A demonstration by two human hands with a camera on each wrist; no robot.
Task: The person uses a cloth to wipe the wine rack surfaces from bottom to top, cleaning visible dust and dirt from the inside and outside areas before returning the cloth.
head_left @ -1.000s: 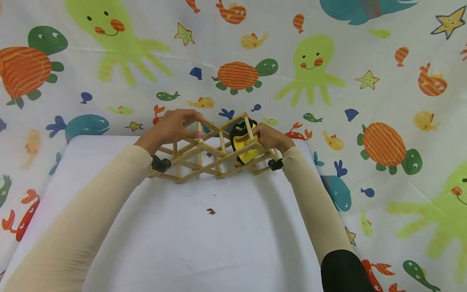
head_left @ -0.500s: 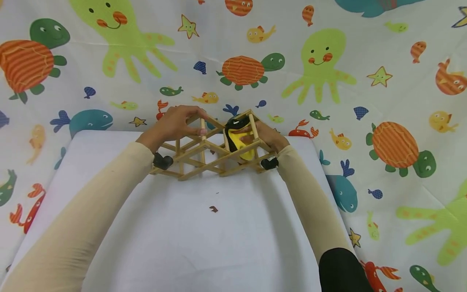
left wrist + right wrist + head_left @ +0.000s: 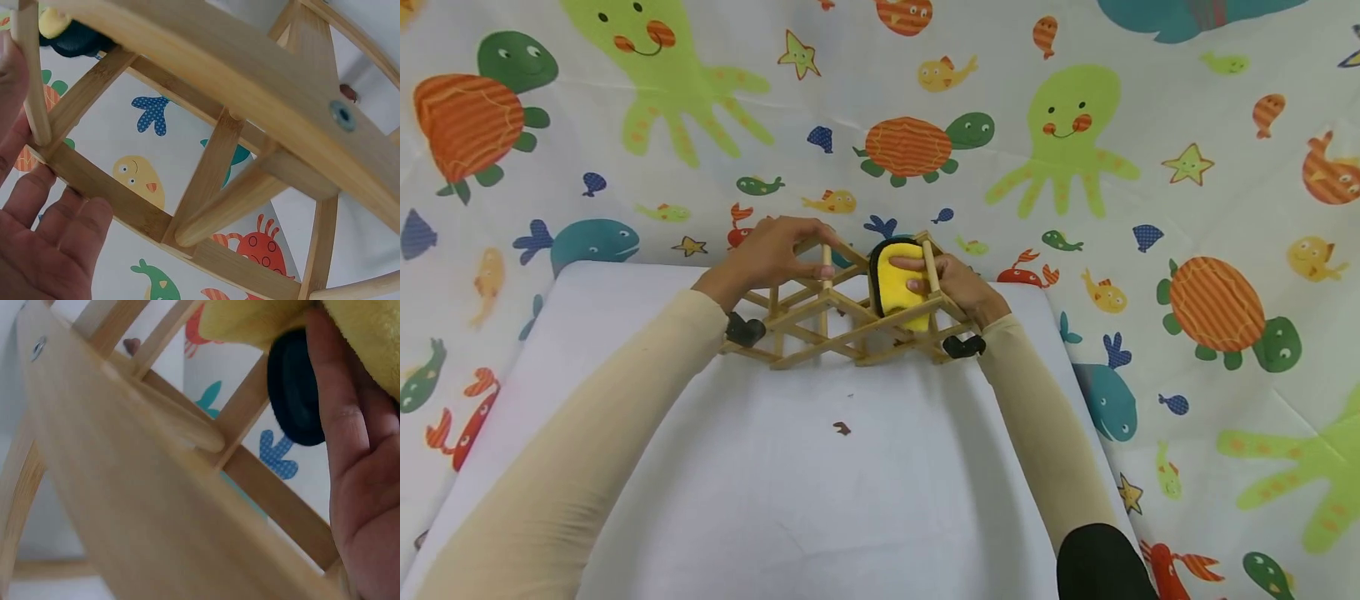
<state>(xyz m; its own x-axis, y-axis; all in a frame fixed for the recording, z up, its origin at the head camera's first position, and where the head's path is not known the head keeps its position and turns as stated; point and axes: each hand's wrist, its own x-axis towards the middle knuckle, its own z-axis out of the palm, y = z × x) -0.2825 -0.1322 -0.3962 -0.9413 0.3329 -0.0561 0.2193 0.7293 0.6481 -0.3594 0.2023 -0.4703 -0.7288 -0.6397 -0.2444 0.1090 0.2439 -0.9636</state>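
A light wooden lattice rack (image 3: pixel 855 333) of crossed slats and round dowels stands on the white table near its back edge. My left hand (image 3: pixel 765 257) grips its upper left part, thumb against a dowel and fingers behind the top slat. At the rack's right end, my right hand (image 3: pixel 964 287) reaches through the frame and holds a fuzzy yellow cloth (image 3: pixel 895 292) with a black border against the wood. In the right wrist view, its fingers lie against the yellow pile (image 3: pixel 250 322), beside a dark oval part (image 3: pixel 297 387). The left wrist view shows only a corner of the cloth.
A small brown scrap (image 3: pixel 842 427) lies on the white tabletop (image 3: pixel 820 500) in front of the rack. Behind the table hangs a curtain (image 3: pixel 850 75) printed with sea animals. Dark wrist cameras (image 3: pixel 964 346) sit close to the rack's slats.
The yellow cloth has turned and spread in my right hand, so more of its yellow face shows, with fingers across it. My left hand keeps its grip on the rack.
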